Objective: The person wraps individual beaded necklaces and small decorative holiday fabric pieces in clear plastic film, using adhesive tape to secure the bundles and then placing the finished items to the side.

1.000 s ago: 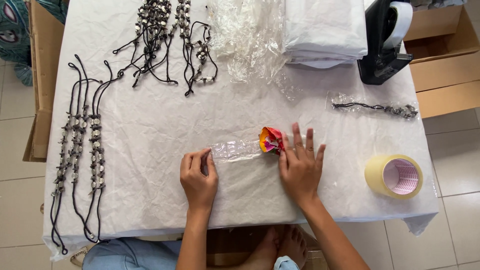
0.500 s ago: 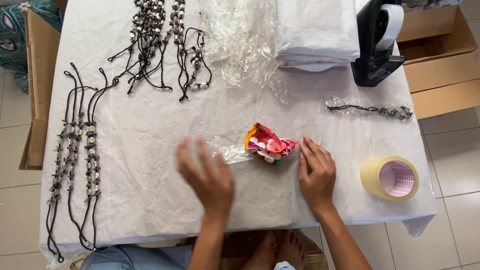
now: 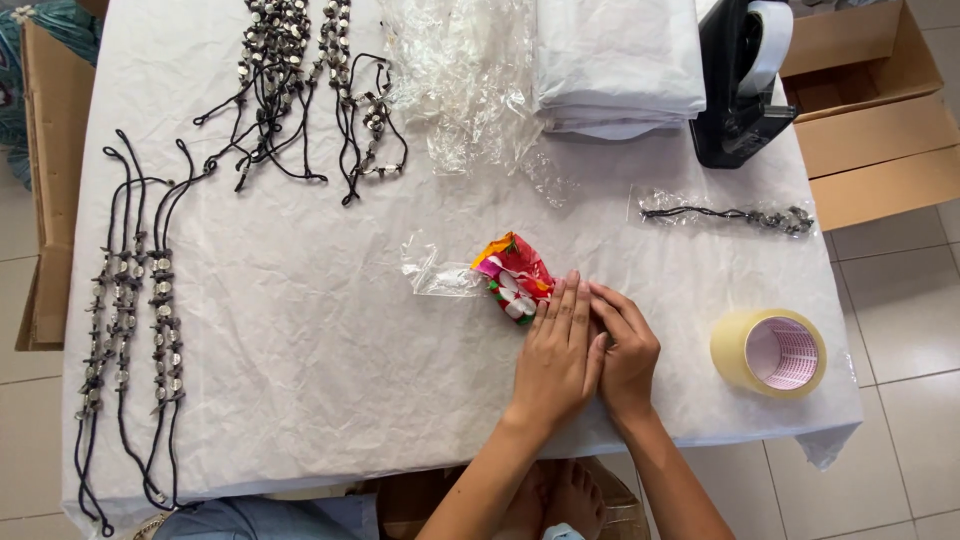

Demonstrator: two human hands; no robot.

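A small clear plastic bag (image 3: 442, 275) with a colourful red, orange and white item (image 3: 513, 272) in one end lies on the white paper-covered table (image 3: 330, 380). My left hand (image 3: 558, 355) lies flat with its fingertips pressing on the colourful end. My right hand (image 3: 625, 350) rests beside it, partly tucked under the left, fingers on the table next to the bag. Neither hand grips anything.
Black beaded cords lie in rows at the left (image 3: 130, 320) and in a heap at the top (image 3: 300, 80). Crumpled clear bags (image 3: 470, 80), folded white sheets (image 3: 615, 65), a black tape dispenser (image 3: 740, 85), one bagged cord (image 3: 725, 213), a tape roll (image 3: 770, 352) and cardboard boxes (image 3: 870, 130) surround.
My left hand has crossed from the bag's left end to its right, joining the right hand. The colourful item has unfolded and shifted slightly.
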